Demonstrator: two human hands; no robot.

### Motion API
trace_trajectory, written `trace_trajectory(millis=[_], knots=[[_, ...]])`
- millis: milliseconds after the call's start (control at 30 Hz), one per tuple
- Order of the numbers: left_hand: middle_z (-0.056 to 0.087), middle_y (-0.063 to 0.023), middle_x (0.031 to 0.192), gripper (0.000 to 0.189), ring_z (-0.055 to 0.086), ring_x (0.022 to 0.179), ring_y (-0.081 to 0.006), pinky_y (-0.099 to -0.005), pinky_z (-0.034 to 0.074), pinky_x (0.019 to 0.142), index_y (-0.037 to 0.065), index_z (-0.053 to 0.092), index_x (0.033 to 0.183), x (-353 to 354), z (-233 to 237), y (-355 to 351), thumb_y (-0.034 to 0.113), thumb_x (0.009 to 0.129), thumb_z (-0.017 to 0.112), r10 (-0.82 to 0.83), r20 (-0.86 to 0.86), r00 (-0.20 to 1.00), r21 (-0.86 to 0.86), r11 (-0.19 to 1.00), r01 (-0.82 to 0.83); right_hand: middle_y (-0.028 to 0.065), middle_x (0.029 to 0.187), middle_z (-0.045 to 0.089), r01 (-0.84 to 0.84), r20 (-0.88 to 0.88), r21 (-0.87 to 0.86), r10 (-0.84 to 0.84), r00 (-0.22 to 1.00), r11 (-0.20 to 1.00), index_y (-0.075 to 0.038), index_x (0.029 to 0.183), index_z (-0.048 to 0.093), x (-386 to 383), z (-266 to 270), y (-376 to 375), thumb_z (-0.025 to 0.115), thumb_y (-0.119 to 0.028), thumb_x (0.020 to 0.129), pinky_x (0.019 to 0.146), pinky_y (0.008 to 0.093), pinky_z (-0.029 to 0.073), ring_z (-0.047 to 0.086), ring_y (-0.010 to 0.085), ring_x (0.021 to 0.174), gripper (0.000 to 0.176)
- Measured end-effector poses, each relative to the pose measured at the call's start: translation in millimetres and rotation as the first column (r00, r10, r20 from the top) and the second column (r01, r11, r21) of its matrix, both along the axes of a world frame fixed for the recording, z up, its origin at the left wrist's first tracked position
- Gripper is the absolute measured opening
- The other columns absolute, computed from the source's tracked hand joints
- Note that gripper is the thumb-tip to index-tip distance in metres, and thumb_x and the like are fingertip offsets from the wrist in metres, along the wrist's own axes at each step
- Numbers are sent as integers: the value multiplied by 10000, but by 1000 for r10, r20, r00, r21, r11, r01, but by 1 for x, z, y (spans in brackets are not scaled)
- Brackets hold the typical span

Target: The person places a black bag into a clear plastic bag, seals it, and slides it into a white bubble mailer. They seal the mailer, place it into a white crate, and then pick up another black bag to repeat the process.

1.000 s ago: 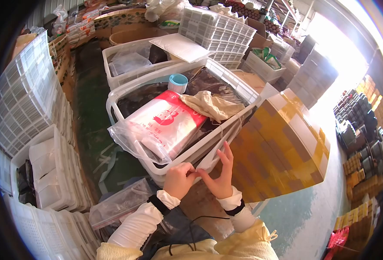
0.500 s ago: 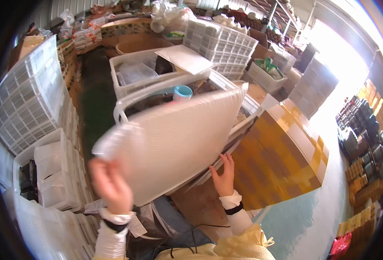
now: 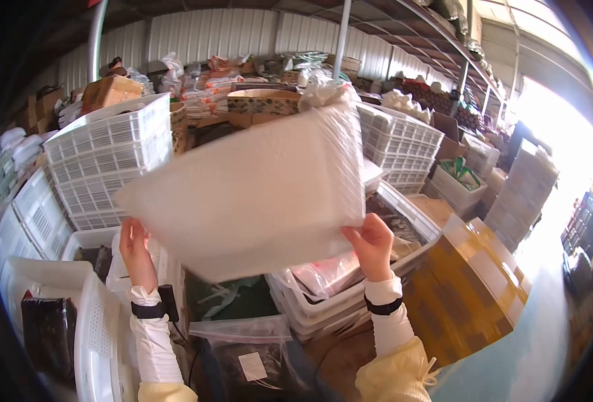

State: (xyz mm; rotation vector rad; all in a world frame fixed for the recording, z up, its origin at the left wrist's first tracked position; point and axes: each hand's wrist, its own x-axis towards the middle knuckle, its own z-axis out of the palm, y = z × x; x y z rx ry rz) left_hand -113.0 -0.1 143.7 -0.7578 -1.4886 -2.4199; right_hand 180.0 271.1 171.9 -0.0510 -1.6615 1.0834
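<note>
Hemmed in: crates left and ahead, a sheet across the middle.
The white padded sheet [image 3: 249,194], held up by the left grip [image 3: 137,249] and right grip [image 3: 371,244], screens the way ahead. Under it, stacked white tubs [image 3: 310,305] and a clear bag of dark goods [image 3: 246,352] crowd the floor [image 3: 511,365]. Lattice crates [image 3: 108,157] wall the left, a taped cardboard box [image 3: 474,281] the right. A narrow green strip [image 3: 232,301] beside the tubs stays passable, as does the floor's right edge beyond the box.

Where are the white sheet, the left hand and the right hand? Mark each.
white sheet [image 3: 249,194], head view, middle of its face.
left hand [image 3: 135,246], head view, middle of hand.
right hand [image 3: 371,244], head view, middle of hand.
</note>
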Motion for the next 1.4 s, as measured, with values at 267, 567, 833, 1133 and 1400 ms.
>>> trace_trajectory(millis=[267, 567, 833, 1133, 1400], knots=[[510, -113, 1236, 519, 480, 1145, -267, -399, 406, 943, 39, 389, 1312, 8, -36, -17, 345, 904, 487, -705, 232, 670, 191, 709, 679, 159, 1155, 570, 397, -238, 694, -330, 914, 601, -75, 797, 611, -21, -21, -33, 571, 73, 640, 1045, 524, 261, 448, 322, 1198, 219], [463, -90, 1263, 567, 443, 1162, -229, -349, 350, 992, 55, 341, 1329, 19, -57, -4, 44, 822, 594, -397, 262, 880, 244, 909, 337, 135, 1291, 452, -587, -284, -670, 573, 769, 456, -25, 1349, 312, -40, -77, -78, 558, -35, 837, 948, 338, 401, 471, 212, 1165, 568], [153, -240, 1462, 888, 185, 1353, -363, -446, 200, 1085, 23, 170, 1410, 87, -27, 5, 293, 758, 708, 85, -620, 780, -595, 598, -538, 20, 949, 630, -299, 45, -506, 371, 928, 809, 27, 1048, 604, -79, -74, -110, 569, -93, 885, 754, 241, 436, 557, 89, 858, 206], [588, -271, 873, 281, 560, 843, -440, -463, 453, 712, -10, 545, 1074, 84, -67, 15, 76, 807, 534, 41, -238, 970, -811, 542, -222, 85, 861, 636, -132, 241, -169, 171, 955, 977, 43, 1048, 577, -91, -102, -114, 498, -68, 914, 723, 247, 432, 532, 114, 798, 191], [607, -257, 778, 263, 590, 723, -401, -430, 442, 646, -57, 582, 967, 10, -102, -41, 161, 879, 464, 417, -235, 878, -658, 597, -460, 229, 1121, 576, 59, 626, -5, -42, 778, 998, 69, 1249, 401, -48, -189, -112, 624, -251, 846, 840, 339, 460, 576, 271, 1032, 561]])
